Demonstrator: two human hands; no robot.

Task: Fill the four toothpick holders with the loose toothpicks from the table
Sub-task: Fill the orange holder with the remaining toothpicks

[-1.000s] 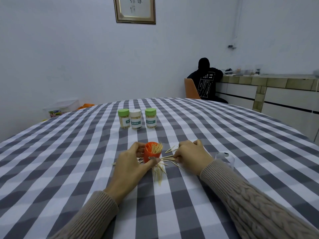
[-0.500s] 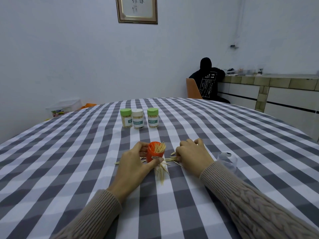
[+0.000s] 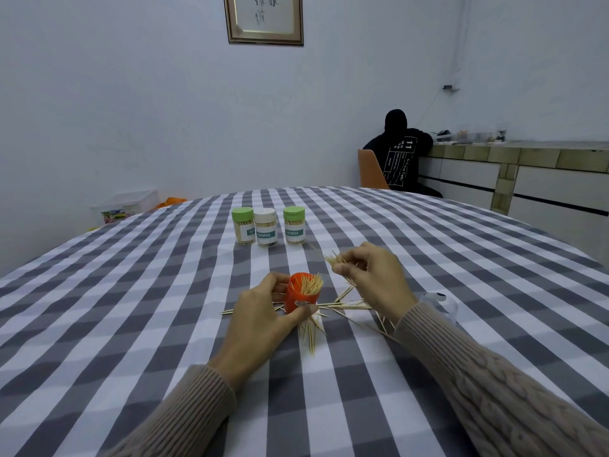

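At frame centre your left hand (image 3: 263, 311) grips the open orange holder (image 3: 300, 293), part full and upright on the checked desk (image 3: 131, 308). Loose toothpicks (image 3: 342, 305) lie around its base. Just right, your right hand (image 3: 375, 275) pinches a small bundle of toothpicks (image 3: 334, 258) above the desk. Three capped holders (image 3: 266, 227) stand higher, mid-frame.

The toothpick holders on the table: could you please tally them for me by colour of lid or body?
Green-lidded holders: 2, the left one and the right one
White-lidded holder: 1
Orange holder, open and held by the left hand: 1
Total: 4
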